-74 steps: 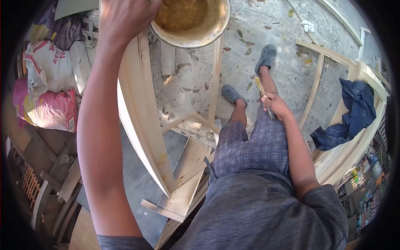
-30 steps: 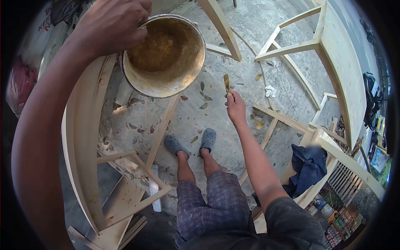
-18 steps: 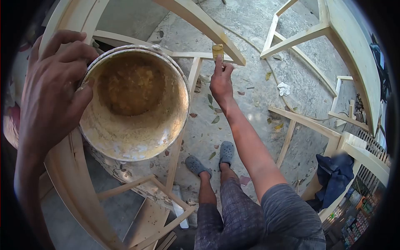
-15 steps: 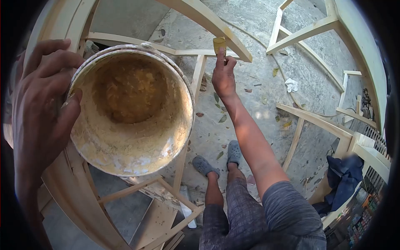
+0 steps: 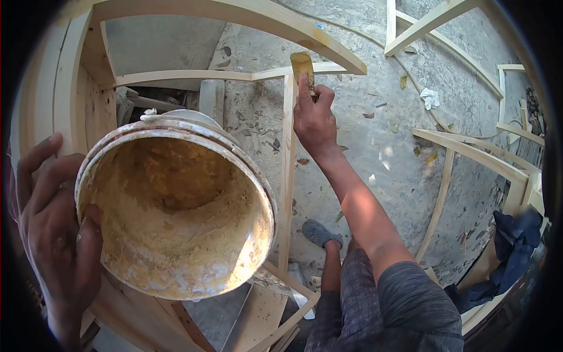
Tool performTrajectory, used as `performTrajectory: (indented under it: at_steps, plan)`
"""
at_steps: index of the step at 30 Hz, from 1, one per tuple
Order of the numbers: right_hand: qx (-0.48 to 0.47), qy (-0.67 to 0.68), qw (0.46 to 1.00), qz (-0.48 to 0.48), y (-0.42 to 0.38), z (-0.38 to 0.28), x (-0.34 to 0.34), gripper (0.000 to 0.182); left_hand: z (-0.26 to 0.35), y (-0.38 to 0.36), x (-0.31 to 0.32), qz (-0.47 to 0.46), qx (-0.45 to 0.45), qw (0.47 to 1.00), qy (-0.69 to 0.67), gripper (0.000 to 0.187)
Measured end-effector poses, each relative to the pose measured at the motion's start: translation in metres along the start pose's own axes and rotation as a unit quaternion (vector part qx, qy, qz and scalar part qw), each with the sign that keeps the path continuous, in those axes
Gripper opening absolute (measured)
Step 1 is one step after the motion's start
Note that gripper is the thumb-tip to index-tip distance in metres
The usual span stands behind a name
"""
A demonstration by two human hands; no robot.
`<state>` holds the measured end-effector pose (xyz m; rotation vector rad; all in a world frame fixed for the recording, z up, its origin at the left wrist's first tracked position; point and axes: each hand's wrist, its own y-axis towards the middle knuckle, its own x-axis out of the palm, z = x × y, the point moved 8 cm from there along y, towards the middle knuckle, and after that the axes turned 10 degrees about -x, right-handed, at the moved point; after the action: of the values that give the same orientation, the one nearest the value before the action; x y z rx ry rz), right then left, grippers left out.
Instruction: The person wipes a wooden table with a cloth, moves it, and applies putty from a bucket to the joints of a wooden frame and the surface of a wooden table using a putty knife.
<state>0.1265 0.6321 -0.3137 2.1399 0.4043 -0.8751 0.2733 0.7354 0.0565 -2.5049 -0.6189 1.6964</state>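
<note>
My left hand (image 5: 56, 229) grips the left rim of a round bucket (image 5: 176, 252), thumb inside and fingers outside. The bucket is tilted with its mouth toward me, and yellowish-brown paste (image 5: 182, 170) coats its bottom and walls. In my right hand (image 5: 315, 120) is a flat putty knife (image 5: 301, 63), its blade smeared with yellow paste and my index finger laid along it. The blade is by a curved wooden beam (image 5: 275, 20) near its end; whether they touch, I cannot tell.
Wooden frames (image 5: 475, 154) stand at the right, with dark blue cloth (image 5: 510, 252) over one. A hose (image 5: 352, 29), white crumpled paper (image 5: 430, 98) and dry leaves lie on the concrete floor. Wooden pieces (image 5: 252, 317) lie below the bucket.
The bucket has tipped further and sits lower in view, with my left hand still on its rim. My right hand and the putty knife have shifted slightly left against the beam as the view moved.
</note>
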Motion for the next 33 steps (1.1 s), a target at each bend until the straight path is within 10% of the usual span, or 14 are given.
performTrajectory:
  at_steps: [7, 11, 26, 33]
  plan:
    - [0.125, -0.058, 0.987, -0.084, -0.027, 0.049, 0.052, 0.075, 0.001, 0.001, -0.004, 0.013, 0.011, 1.000, -0.024, 0.028]
    - [0.015, -0.029, 0.999, 0.017, 0.008, 0.021, 0.016, 0.072, 0.002, 0.001, -0.005, 0.017, 0.003, 1.000, -0.005, 0.027]
    - [0.045, -0.107, 0.981, -0.157, -0.016, 0.098, 0.048, 0.058, 0.005, 0.001, -0.010, 0.010, 0.007, 0.999, -0.042, 0.026]
    - [0.037, -0.090, 0.992, -0.086, 0.013, 0.056, 0.011, 0.050, 0.009, 0.000, -0.011, 0.021, -0.009, 0.999, -0.049, 0.024]
